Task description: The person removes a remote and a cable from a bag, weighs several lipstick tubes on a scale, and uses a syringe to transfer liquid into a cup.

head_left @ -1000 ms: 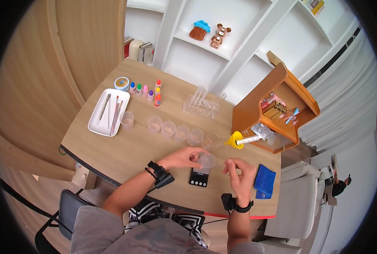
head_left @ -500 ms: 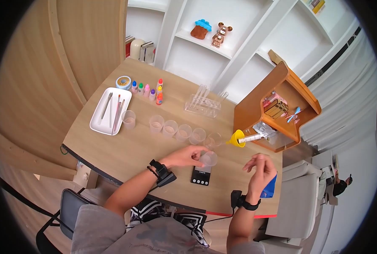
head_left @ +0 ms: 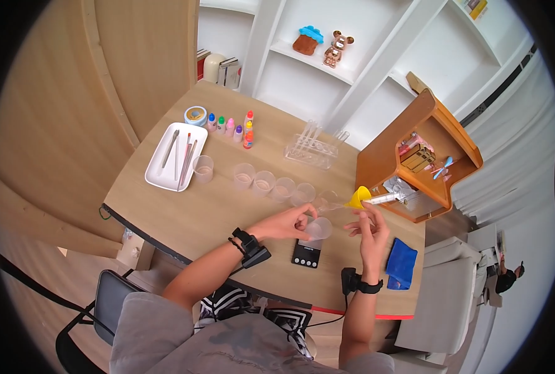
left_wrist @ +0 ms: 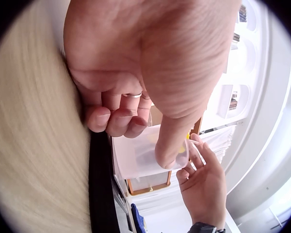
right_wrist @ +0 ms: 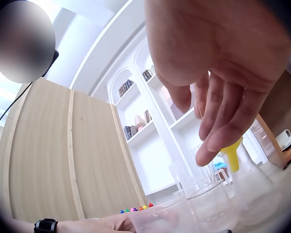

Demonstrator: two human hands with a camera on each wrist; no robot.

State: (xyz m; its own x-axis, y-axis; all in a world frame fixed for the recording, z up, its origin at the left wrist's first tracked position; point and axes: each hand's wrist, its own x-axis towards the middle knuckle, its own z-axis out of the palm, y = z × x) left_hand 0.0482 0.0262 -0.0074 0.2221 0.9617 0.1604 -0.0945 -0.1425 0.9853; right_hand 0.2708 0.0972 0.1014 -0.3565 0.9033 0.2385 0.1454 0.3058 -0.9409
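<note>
My left hand [head_left: 284,224] grips the side of a clear plastic cup [head_left: 320,229] that sits over a small black scale [head_left: 307,257]. In the left wrist view the thumb lies along the cup's wall [left_wrist: 140,158] while the other fingers curl. My right hand [head_left: 371,240] is raised right of the cup, its fingers loosely bent and nothing visible in them. Its fingertips overlap the area near a yellow funnel [head_left: 359,197] in the head view. The funnel sits by a clear glass vessel [head_left: 330,201]. A clear marked tube [head_left: 383,198] shows beside the funnel.
Several more plastic cups [head_left: 264,182] stand in a row behind the left hand. Farther back are colour bottles [head_left: 230,128], a white tray [head_left: 155,177] with brushes, and a test tube rack [head_left: 308,153]. A wooden cabinet [head_left: 386,143] and blue cloth [head_left: 401,265] lie to the right.
My right hand swung out to the right over the blue cloth, then came back and forward toward the funnel. The left hand has stayed at the cup. The head view has shifted slightly.
</note>
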